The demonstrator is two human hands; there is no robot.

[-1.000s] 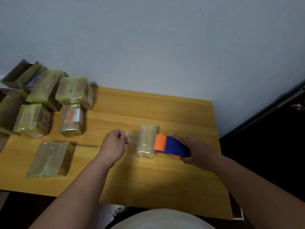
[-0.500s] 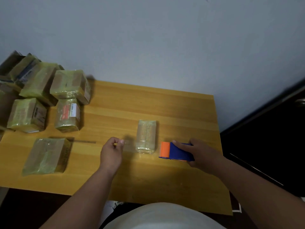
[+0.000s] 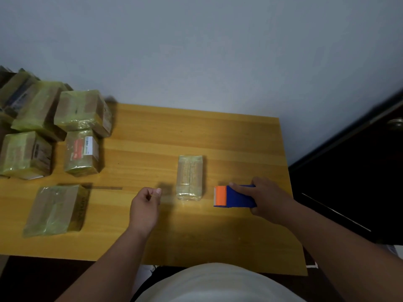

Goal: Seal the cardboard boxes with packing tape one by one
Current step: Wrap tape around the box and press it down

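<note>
Head camera is showing a pile of shiny taped boxes (image 3: 80, 110) sitting far left on the wooden table (image 3: 239, 136). Right hand (image 3: 265, 198) is gripping the blue tape dispenser (image 3: 234, 196) beside the small box (image 3: 190, 177). Left hand (image 3: 145, 207) is curling, holding nothing I can see.

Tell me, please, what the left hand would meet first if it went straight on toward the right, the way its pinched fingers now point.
Probably the small taped box: the left hand points its pinched fingertips at the box's near end, apart from it.

Leftmost boxes (image 3: 4, 101) cropped by edge
</note>
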